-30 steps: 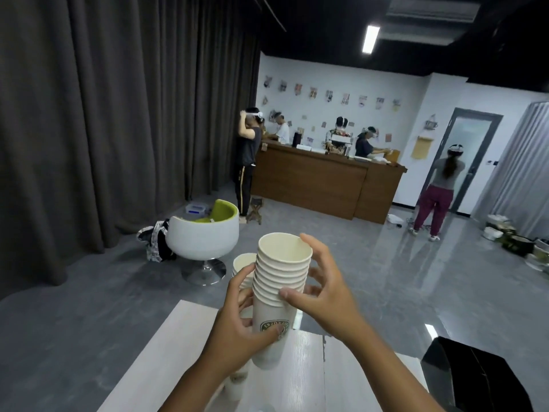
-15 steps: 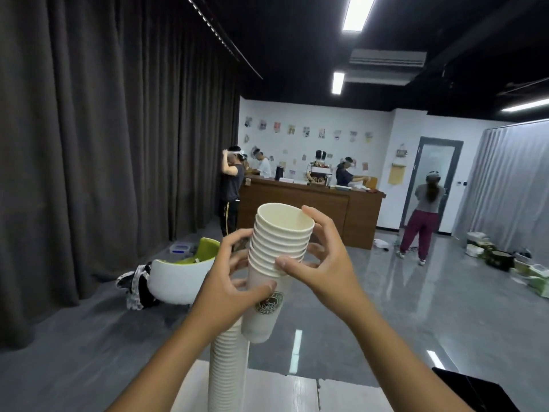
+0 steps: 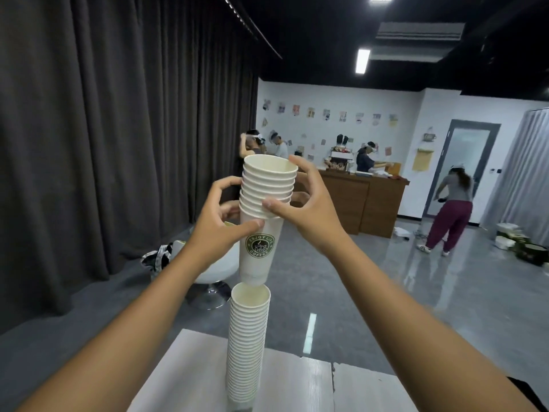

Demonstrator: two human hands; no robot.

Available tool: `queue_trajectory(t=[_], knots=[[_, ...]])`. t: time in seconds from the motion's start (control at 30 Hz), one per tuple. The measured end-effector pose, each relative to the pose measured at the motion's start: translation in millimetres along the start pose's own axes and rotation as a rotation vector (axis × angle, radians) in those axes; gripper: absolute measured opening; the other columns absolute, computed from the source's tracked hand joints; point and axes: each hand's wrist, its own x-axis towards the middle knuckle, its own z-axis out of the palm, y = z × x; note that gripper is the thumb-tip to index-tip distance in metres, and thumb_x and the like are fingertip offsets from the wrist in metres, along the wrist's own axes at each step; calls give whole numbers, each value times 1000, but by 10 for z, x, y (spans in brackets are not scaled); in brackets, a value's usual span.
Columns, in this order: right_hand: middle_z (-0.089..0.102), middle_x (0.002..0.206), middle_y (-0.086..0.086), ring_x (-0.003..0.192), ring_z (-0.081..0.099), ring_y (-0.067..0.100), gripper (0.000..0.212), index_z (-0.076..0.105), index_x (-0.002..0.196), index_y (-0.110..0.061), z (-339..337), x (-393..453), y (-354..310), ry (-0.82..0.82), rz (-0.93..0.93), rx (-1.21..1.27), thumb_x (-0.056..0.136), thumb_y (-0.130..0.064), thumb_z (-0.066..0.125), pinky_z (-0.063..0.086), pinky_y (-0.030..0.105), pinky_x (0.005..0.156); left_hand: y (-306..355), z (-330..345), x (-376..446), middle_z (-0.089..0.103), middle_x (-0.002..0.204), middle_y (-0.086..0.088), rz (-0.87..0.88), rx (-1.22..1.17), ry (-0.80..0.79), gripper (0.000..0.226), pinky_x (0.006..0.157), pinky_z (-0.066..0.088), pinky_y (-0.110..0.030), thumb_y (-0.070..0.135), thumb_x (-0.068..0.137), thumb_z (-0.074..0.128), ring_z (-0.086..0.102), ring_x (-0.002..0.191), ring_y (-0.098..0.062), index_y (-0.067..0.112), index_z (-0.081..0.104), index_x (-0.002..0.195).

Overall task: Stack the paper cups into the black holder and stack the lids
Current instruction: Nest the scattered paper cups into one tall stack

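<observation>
- Joining stacks: left hand [image 3: 218, 230] and right hand [image 3: 309, 209] both grasping short cup stack [image 3: 263, 221] just above tall stack [image 3: 248, 343] on tabletop [image 3: 300, 382].
- Next, probably: centre, lower straight, nest.

We see a short stack of cups [image 3: 261, 221] that is creamy white, its lowest cup printed with a round dark-green badge in pale lettering, and below it a tall stack [image 3: 246, 346] in the same plain off-white. The tabletop [image 3: 190, 379] is pale whitish-grey with a fine ribbed grain. Behind these we see a dark grey-brown curtain [image 3: 118, 138], a glossy grey floor [image 3: 416, 307] and a brown wooden counter [image 3: 365, 203].
</observation>
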Motion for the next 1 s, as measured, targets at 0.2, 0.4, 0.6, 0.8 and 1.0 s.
queue_trajectory(t=[0.2, 0.4, 0.6, 0.8, 1.0], knots=[[57, 137, -13, 111, 62, -5, 87, 42, 148, -31, 181, -44, 279, -4, 44, 17, 77, -26, 91, 56, 23, 87, -302, -86, -14, 77, 114, -11, -36, 32, 0, 77, 98, 57, -40, -3, 81, 84, 72, 107, -22, 30, 46, 138], [57, 138, -12, 113, 62, -4, 86, 43, 147, -32, 247, -114, 504, -4, 88, 10, 76, -29, 92, 58, 27, 88, -528, -87, -28, 72, 121, -11, -62, 15, 15, 82, 94, 57, -32, -5, 78, 86, 73, 111, -25, 36, 46, 137], [55, 134, -17, 117, 58, -5, 77, 47, 142, -22, 316, -294, 736, 7, 127, 16, 78, -20, 90, 55, 20, 85, -732, -51, -117, 66, 127, -8, -106, 20, 11, 79, 91, 60, -30, -5, 78, 86, 74, 108, -17, 29, 47, 138], [57, 132, -21, 117, 60, -1, 79, 48, 140, -25, 438, -515, 1030, -4, 195, 2, 76, -24, 92, 57, 28, 93, -1054, -33, -286, 65, 129, -4, -178, -1, 20, 78, 85, 58, -26, -6, 77, 86, 73, 106, -15, 26, 47, 136], [55, 141, -14, 121, 60, 3, 83, 46, 141, -31, 545, -840, 1259, -73, 273, -2, 73, -28, 94, 58, 27, 89, -1390, -57, -546, 66, 127, -11, -265, -44, 6, 80, 84, 61, -30, -11, 76, 85, 73, 109, -25, 22, 45, 137]])
